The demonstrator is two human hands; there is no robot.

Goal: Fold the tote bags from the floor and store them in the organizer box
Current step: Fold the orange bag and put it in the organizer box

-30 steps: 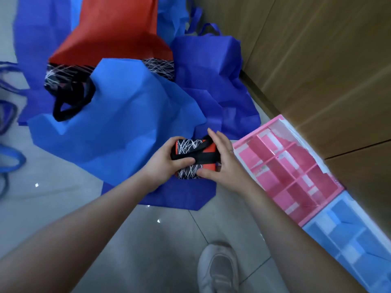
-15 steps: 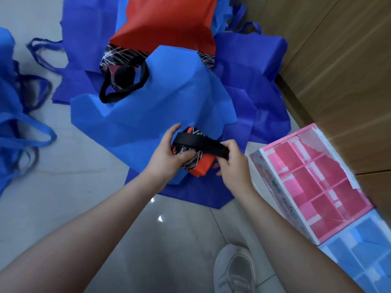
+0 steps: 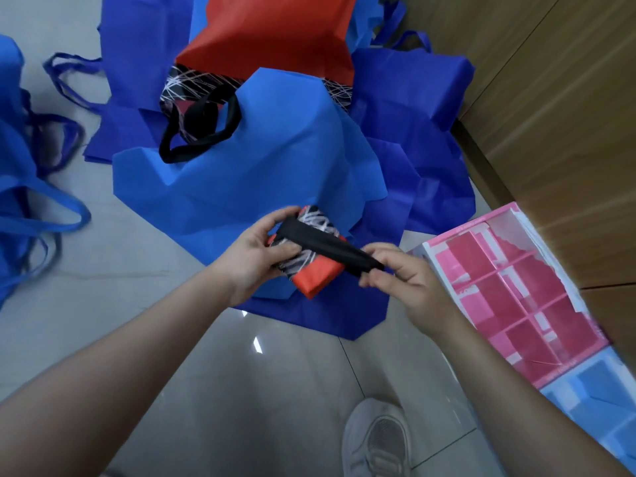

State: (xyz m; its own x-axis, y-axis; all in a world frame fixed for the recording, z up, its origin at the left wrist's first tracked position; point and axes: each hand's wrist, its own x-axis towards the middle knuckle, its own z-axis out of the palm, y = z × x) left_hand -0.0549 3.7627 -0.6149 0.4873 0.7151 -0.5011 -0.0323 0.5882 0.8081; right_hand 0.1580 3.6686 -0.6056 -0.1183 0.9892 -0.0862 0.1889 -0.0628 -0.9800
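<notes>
At the centre of the frame our left hand (image 3: 256, 251) grips the folded red tote bag (image 3: 311, 266), while our right hand (image 3: 401, 277) pinches its black strap (image 3: 327, 246) (pulled taut). The pink organizer box (image 3: 516, 294) sits at right, unfolded blue bags (image 3: 261, 173) above on the floor

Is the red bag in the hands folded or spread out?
Folded: the red bag is a small packet gripped by the left hand, while the right hand pinches its black strap.

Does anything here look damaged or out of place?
Yes. The pink organizer box has a ragged, torn-looking top edge along its far side. Beyond that, unfolded blue tote bags lie crumpled in a heap on the floor.
</notes>
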